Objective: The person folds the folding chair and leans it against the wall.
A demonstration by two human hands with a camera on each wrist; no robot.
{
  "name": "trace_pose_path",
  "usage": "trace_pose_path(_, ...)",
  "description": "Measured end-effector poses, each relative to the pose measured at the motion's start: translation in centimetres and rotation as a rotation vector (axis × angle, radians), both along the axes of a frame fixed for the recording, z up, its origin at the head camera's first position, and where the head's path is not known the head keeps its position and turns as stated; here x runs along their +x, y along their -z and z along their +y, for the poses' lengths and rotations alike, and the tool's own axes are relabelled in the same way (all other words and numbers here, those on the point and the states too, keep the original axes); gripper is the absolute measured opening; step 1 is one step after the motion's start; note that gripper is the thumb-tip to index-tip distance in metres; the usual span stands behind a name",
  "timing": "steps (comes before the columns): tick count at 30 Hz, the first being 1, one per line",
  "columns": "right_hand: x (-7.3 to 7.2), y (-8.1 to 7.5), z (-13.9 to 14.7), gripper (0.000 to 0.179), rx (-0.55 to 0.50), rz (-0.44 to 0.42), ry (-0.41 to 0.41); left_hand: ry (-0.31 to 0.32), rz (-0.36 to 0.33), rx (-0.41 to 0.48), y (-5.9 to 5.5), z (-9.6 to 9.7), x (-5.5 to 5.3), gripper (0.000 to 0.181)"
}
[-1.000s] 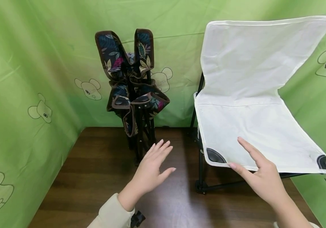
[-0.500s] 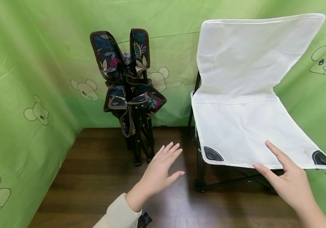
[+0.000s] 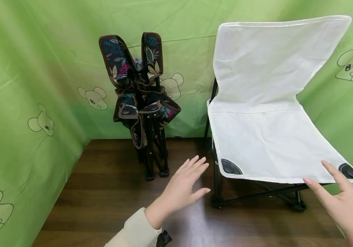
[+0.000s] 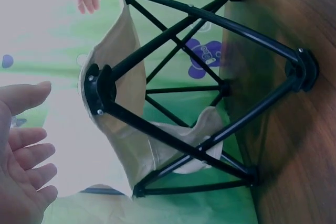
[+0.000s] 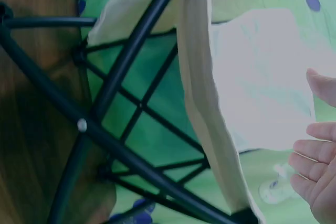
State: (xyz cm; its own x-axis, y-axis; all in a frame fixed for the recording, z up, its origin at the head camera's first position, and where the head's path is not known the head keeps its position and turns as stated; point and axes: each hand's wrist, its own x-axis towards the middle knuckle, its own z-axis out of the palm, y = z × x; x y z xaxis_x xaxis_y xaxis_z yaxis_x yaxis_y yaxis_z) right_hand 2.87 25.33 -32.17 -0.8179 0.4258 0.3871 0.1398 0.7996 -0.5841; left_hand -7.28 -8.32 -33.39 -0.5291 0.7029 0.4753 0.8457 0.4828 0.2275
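A white folding chair (image 3: 263, 137) stands unfolded on the right, its cloth seat and back spread out. My right hand (image 3: 344, 200), fingers extended, is over the seat's front edge near the black right corner patch (image 3: 350, 171); whether it touches the cloth I cannot tell. To the left of the chair's front, my left hand (image 3: 184, 187) hovers with straight fingers and holds nothing. Crossed black legs (image 4: 157, 124) of the white chair show in the left wrist view. A folded chair in dark leaf-patterned cloth (image 3: 156, 108) stands upright at the back left, beyond the left hand.
Both chairs stand on a dark brown wooden floor (image 3: 102, 206). Green cloth (image 3: 56, 51) with printed mouse-like heads hangs behind and on both sides. A small black object (image 3: 163, 237) sits by the left sleeve.
My right hand has moved right along the white seat's front edge, from near its middle to near the right corner. The left hand has also shifted right. Both chairs stay put.
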Motion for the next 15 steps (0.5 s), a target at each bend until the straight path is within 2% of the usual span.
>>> trace_pose_path(2, 0.1, 0.6, 1.0, 0.067, -0.018, -0.009, 0.034, 0.004, 0.008, -0.012, -0.1, 0.4, 0.0, 0.060)
trace_pose_path(5, 0.0, 1.1, 1.9, 0.065, -0.077, 0.071, 0.073, 0.012, 0.005, -0.031, -0.3, 0.9, 0.1, 0.059)
trace_pose_path(9, -0.1, 1.2, 2.3, 0.058, -0.202, 0.252, 0.010, 0.035, -0.021, -0.054, -0.5, 1.7, 0.1, 0.058)
trace_pose_path(10, -0.1, 1.3, 2.4, 0.057, -0.214, 0.275, -0.001, 0.042, -0.025, -0.060, -0.6, 1.9, 0.1, 0.058)
trace_pose_path(15, 0.1, 1.4, 3.6, 0.054, -0.173, 0.367, 0.005, 0.055, -0.026, -0.098, -0.9, 3.0, 0.1, 0.057)
